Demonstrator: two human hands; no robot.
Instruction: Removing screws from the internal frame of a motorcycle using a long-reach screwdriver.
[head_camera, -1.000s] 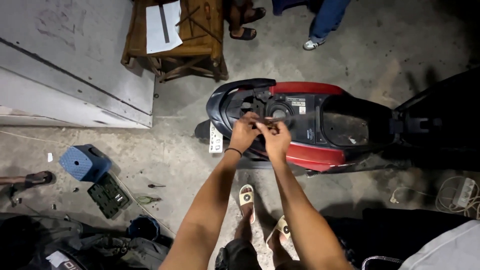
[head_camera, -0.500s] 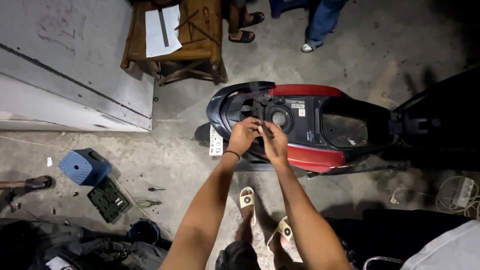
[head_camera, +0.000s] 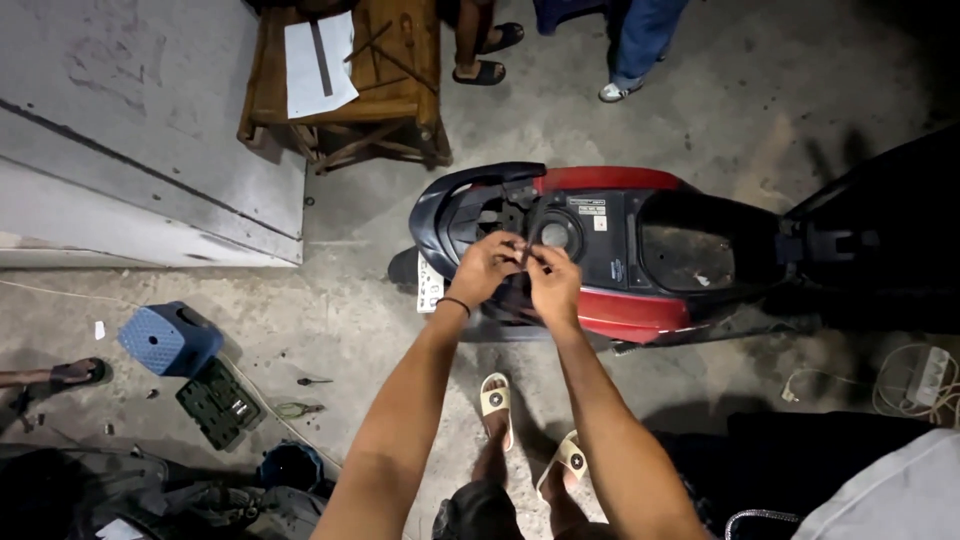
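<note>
A red and black scooter (head_camera: 620, 190) stands with its seat off, the open storage well and black tail frame exposed. Both my hands meet over the tail section near the round filler opening (head_camera: 553, 234). My left hand (head_camera: 485, 268), with a thin band on the wrist, has its fingers curled around a small dark part (head_camera: 522, 247). My right hand (head_camera: 553, 285) pinches the same small part from the other side. What the part is, I cannot make out. My sandalled feet (head_camera: 497, 400) stand just behind the scooter.
A wooden stool (head_camera: 345, 85) with a white sheet stands at the back. Two other people's feet (head_camera: 485, 70) are near it. A blue box (head_camera: 168, 338) and a socket tool case (head_camera: 220, 403) lie left. A power strip (head_camera: 925, 372) with cable lies right.
My hands have stayed together over the scooter's tail, shifting only slightly; the view has drifted a little.
</note>
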